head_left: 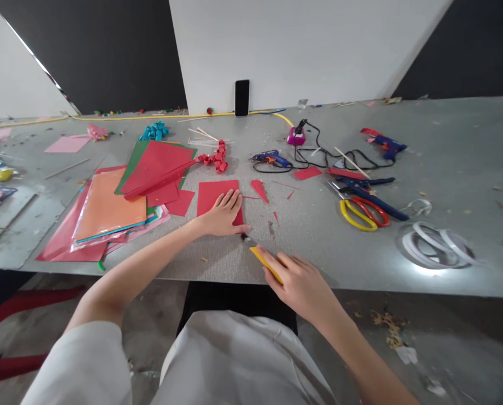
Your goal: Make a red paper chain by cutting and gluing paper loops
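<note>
"One question: the right hand (300, 281) was clamped round what?"

"A yellow knife (265, 262); the left hand (221, 218) lay spread flat on red paper (212, 191), mid-frame."

"Which step?"

"Trimming its edge, apparently; the next move called for steady pressure and a careful stroke."

Table (306, 222) passable between red paper (211, 197) and scissors (356, 201); glue gun (274, 158), black cord (299, 167) obstruct behind.

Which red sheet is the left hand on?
The squarish red sheet nearest the yellow cutter; the left hand lies on it, no hand touches the others.
</note>
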The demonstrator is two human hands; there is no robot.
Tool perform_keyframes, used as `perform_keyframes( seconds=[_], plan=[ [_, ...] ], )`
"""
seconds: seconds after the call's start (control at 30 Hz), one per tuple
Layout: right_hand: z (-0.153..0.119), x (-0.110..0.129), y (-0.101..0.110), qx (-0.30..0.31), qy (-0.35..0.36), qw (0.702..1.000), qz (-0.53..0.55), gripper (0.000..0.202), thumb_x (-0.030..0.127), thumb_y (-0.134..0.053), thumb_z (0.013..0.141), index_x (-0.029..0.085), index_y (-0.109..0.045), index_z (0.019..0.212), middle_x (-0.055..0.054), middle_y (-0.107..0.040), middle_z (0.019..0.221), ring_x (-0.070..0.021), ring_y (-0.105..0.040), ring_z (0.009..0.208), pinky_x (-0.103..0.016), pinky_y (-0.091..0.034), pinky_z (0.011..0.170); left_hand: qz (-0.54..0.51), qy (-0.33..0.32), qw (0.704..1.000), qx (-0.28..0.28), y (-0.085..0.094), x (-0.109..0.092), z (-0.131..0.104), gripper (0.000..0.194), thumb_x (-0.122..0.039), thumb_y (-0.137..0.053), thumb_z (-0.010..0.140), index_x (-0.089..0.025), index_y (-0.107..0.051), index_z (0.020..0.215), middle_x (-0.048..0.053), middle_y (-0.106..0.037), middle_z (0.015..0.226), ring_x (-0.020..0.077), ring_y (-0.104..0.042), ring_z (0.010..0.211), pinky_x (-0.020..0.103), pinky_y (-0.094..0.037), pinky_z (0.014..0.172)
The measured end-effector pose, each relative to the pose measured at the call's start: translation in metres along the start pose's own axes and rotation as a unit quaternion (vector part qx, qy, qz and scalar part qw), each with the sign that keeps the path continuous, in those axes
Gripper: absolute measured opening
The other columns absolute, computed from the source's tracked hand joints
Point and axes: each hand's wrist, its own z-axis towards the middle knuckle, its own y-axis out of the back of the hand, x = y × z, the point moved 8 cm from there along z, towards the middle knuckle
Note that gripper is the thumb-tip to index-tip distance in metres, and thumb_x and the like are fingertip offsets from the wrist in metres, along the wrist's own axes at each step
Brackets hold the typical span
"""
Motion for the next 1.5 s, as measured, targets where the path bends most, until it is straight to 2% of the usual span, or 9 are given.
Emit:
perform_keyframes(
  seconds=[0.2,0.53,0.8,0.87,0.93,1.0,1.17,1.5],
  plan=[
    [0.002,0.007,0.000,-0.006,0.005,1.000,0.011,0.043,0.022,-0.054,0.104,0.019,-0.065,0.146,-0.004,-0.071,0.083,-0.0201,-0.065,0.070,-0.035,-0.051,0.069,-0.009,-0.009,0.997,0.073,-0.001,0.008,-0.002,0.122,-0.083,-0.047,0.090,-0.004,-0.001,0.170,0.023,0.012,0.177,0.0361,0.013,0.166,0.051,-0.001,0.135],
    [0.004,0.009,0.003,-0.008,0.012,1.000,0.022,0.044,0.019,-0.055,0.102,0.020,-0.066,0.145,-0.003,-0.071,0.079,-0.0189,-0.063,0.067,-0.035,-0.048,0.070,-0.032,-0.011,0.997,0.065,-0.001,0.009,-0.002,0.125,-0.087,-0.049,0.087,-0.008,0.000,0.171,0.022,0.013,0.177,0.0365,0.014,0.166,0.052,0.000,0.134],
    [0.006,0.008,0.002,-0.025,0.005,1.000,0.016,0.040,0.018,-0.057,0.102,0.014,-0.067,0.141,-0.001,-0.069,0.078,-0.0176,-0.062,0.067,-0.034,-0.044,0.070,0.007,-0.031,0.999,0.023,-0.005,0.009,-0.004,0.117,-0.087,-0.041,0.092,-0.006,-0.007,0.171,0.024,0.004,0.177,0.0378,0.007,0.167,0.053,-0.003,0.134],
    [0.006,0.008,0.002,-0.025,0.008,1.000,0.015,0.040,0.018,-0.056,0.103,0.012,-0.067,0.141,-0.002,-0.069,0.079,-0.0169,-0.062,0.067,-0.034,-0.043,0.072,0.028,-0.031,0.999,-0.012,-0.004,0.006,-0.006,0.105,-0.080,-0.033,0.099,-0.005,-0.013,0.170,0.024,-0.003,0.178,0.0371,0.001,0.167,0.053,-0.005,0.135],
    [0.006,0.008,0.002,-0.023,0.015,0.999,0.020,0.041,0.019,-0.055,0.103,0.012,-0.066,0.142,-0.002,-0.069,0.079,-0.0166,-0.061,0.067,-0.034,-0.044,0.073,0.053,-0.026,0.997,-0.058,-0.001,0.002,-0.009,0.087,-0.066,-0.024,0.108,-0.004,-0.021,0.168,0.023,-0.012,0.178,0.0354,-0.006,0.168,0.052,-0.007,0.135],
    [0.004,0.008,0.002,-0.020,0.023,0.999,0.024,0.041,0.020,-0.056,0.104,0.012,-0.066,0.143,-0.001,-0.069,0.079,-0.0167,-0.060,0.066,-0.034,-0.044,0.073,0.073,-0.023,0.993,-0.088,0.000,-0.001,-0.011,0.077,-0.056,-0.019,0.111,-0.003,-0.027,0.166,0.022,-0.019,0.177,0.0350,-0.011,0.167,0.051,-0.009,0.135],
    [0.001,0.006,-0.001,-0.021,0.027,0.999,0.022,0.042,0.020,-0.056,0.103,0.013,-0.065,0.144,-0.001,-0.068,0.078,-0.0175,-0.060,0.066,-0.036,-0.044,0.071,0.088,-0.021,0.990,-0.113,0.000,-0.005,-0.013,0.078,-0.057,-0.025,0.110,-0.002,-0.026,0.166,0.024,-0.025,0.175,0.0351,-0.017,0.166,0.050,-0.014,0.135],
    [0.004,0.011,-0.003,-0.032,0.030,0.999,0.023,0.043,0.019,-0.055,0.104,0.015,-0.063,0.146,-0.002,-0.068,0.080,-0.0176,-0.062,0.069,-0.035,-0.044,0.075,0.094,-0.015,0.990,-0.102,-0.003,-0.004,-0.013,0.079,-0.055,-0.022,0.110,0.001,-0.024,0.166,0.026,-0.019,0.176,0.0346,-0.014,0.167,0.050,-0.014,0.135]
  ],
)
